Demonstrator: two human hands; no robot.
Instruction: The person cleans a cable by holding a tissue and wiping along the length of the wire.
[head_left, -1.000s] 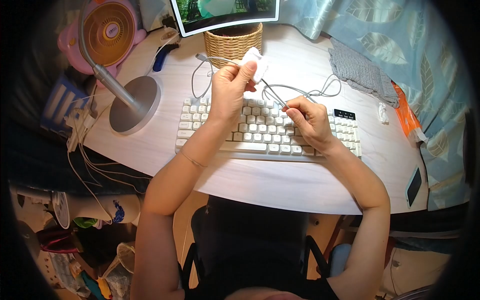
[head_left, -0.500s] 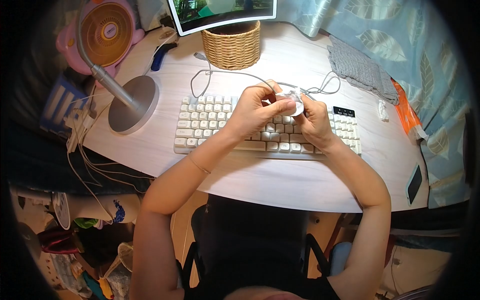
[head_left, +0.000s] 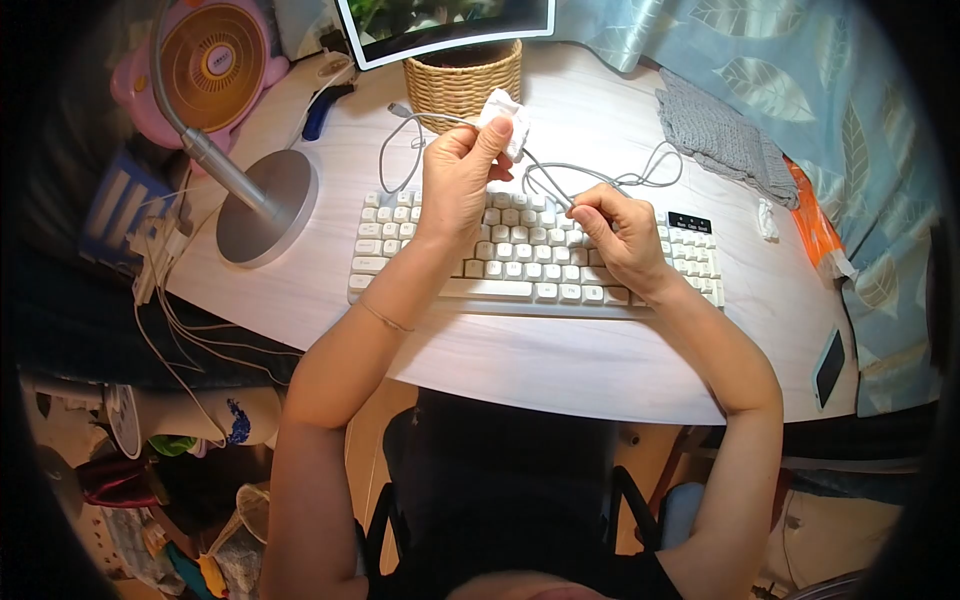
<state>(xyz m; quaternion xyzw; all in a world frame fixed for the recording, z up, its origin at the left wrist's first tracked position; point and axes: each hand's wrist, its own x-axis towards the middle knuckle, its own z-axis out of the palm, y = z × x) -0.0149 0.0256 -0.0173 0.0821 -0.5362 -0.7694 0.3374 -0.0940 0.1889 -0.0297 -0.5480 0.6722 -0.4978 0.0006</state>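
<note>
A crumpled white tissue (head_left: 509,118) is pinched in my left hand (head_left: 466,165), wrapped against a thin grey cable (head_left: 546,172). The cable passes through that grip, and its plug end (head_left: 398,109) lies to the left near the basket. Lower and to the right, my right hand (head_left: 618,232) pinches the same cable between thumb and fingers. Both hands are above a cream keyboard (head_left: 500,290), which they partly cover. Further cable loops (head_left: 655,175) lie on the desk behind my right hand.
Behind the hands are a wicker basket (head_left: 463,85) and a monitor (head_left: 450,25). A lamp base (head_left: 268,210) and pink heater (head_left: 215,65) stand left. At right are grey knitted cloth (head_left: 725,140), an orange bag (head_left: 817,225), another tissue (head_left: 767,220) and a phone (head_left: 829,368).
My left hand with the tissue has moved up and left along the cable, away from my right hand. Half a second ago the two hands were together. The monitor picture has changed.
</note>
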